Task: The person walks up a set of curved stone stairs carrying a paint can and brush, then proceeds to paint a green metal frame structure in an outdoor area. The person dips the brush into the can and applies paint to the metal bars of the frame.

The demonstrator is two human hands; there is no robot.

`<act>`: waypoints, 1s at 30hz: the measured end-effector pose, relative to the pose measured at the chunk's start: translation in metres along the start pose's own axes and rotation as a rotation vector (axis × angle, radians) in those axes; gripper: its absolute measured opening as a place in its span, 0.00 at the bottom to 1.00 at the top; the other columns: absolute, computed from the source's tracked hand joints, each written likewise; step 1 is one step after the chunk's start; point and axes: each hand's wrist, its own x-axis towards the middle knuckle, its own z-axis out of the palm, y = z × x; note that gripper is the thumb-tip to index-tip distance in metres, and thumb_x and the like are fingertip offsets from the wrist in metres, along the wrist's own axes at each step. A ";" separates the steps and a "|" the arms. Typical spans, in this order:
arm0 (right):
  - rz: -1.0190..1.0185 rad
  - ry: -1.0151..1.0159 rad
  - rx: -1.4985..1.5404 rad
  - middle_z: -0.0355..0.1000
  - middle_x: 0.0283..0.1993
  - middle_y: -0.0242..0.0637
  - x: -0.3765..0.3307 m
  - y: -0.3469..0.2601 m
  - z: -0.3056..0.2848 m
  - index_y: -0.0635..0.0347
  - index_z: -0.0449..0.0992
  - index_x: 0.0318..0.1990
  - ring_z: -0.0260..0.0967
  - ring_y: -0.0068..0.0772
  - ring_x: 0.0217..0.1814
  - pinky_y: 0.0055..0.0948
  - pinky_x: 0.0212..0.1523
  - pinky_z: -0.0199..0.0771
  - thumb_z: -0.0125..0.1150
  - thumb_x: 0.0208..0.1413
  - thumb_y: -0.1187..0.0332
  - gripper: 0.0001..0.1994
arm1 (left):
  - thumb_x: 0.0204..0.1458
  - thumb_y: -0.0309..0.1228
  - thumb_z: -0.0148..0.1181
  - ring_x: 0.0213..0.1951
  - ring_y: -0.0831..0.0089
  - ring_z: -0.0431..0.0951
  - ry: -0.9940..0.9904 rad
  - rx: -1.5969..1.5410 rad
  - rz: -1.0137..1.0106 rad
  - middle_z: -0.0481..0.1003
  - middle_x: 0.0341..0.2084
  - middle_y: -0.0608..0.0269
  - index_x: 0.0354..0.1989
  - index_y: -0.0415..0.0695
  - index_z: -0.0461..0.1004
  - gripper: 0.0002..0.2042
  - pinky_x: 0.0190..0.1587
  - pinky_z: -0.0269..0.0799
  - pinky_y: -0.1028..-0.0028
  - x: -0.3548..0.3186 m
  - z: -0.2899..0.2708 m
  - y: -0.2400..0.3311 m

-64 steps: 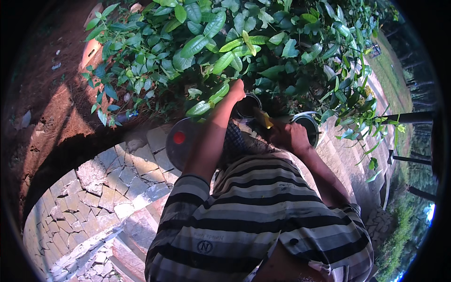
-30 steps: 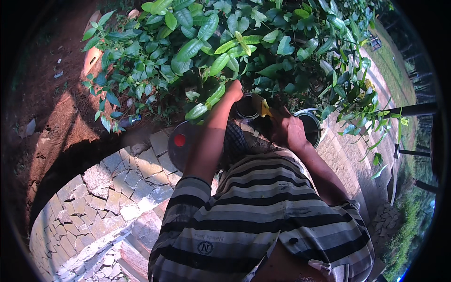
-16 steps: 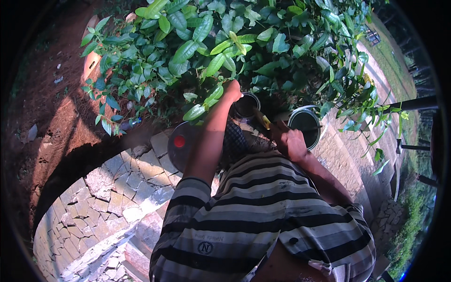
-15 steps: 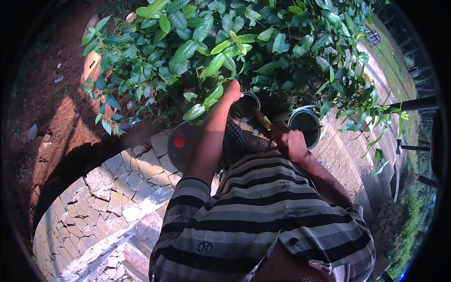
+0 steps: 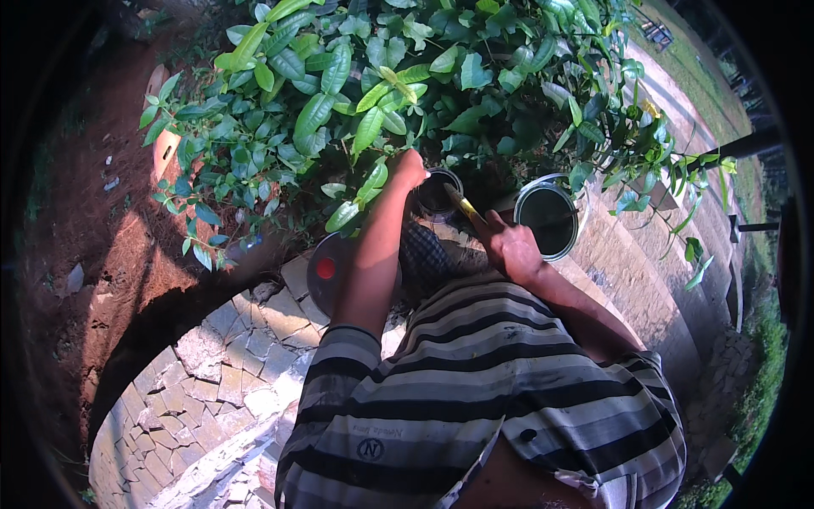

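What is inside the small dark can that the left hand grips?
The small can looks dark inside; its contents cannot be made out. The yellow-handled tool in the right hand reaches toward its rim, the tip hidden. The left hand covers its left side.

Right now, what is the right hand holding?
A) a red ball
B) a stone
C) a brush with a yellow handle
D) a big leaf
C: the right hand grips a brush with a yellow handle, its tip dipped toward the small can that the left hand steadies.

Short-sleeved shirt (image 5: 475, 382) in dark and pale grey horizontal stripes, small round emblem, forearms bare
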 end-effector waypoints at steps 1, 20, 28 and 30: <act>-0.005 -0.106 -0.015 0.70 0.53 0.44 -0.003 0.002 0.001 0.54 0.74 0.59 0.78 0.45 0.31 0.44 0.29 0.78 0.61 0.49 0.71 0.26 | 0.49 0.33 0.75 0.22 0.62 0.79 -0.013 0.029 0.009 0.79 0.22 0.56 0.29 0.39 0.79 0.12 0.32 0.75 0.62 0.000 -0.002 0.003; 0.085 0.198 0.152 0.75 0.37 0.52 0.003 0.003 0.003 0.52 0.75 0.56 0.76 0.53 0.27 0.50 0.28 0.76 0.53 0.60 0.65 0.17 | 0.49 0.44 0.74 0.47 0.56 0.83 -0.098 0.062 -0.024 0.84 0.41 0.54 0.38 0.45 0.84 0.16 0.52 0.77 0.60 0.030 0.014 -0.017; 0.136 -0.050 0.216 0.75 0.34 0.53 -0.024 0.010 0.021 0.64 0.76 0.34 0.76 0.56 0.38 0.53 0.42 0.75 0.55 0.57 0.63 0.11 | 0.42 0.31 0.80 0.33 0.63 0.82 0.060 -0.004 -0.010 0.82 0.28 0.56 0.29 0.39 0.81 0.13 0.40 0.76 0.63 0.015 0.011 -0.010; 0.152 0.013 0.191 0.76 0.34 0.51 -0.032 0.012 0.034 0.62 0.76 0.33 0.77 0.54 0.37 0.51 0.41 0.77 0.59 0.54 0.66 0.09 | 0.44 0.37 0.78 0.42 0.57 0.83 -0.007 0.034 -0.016 0.83 0.36 0.54 0.32 0.43 0.82 0.13 0.47 0.77 0.60 0.016 0.006 -0.013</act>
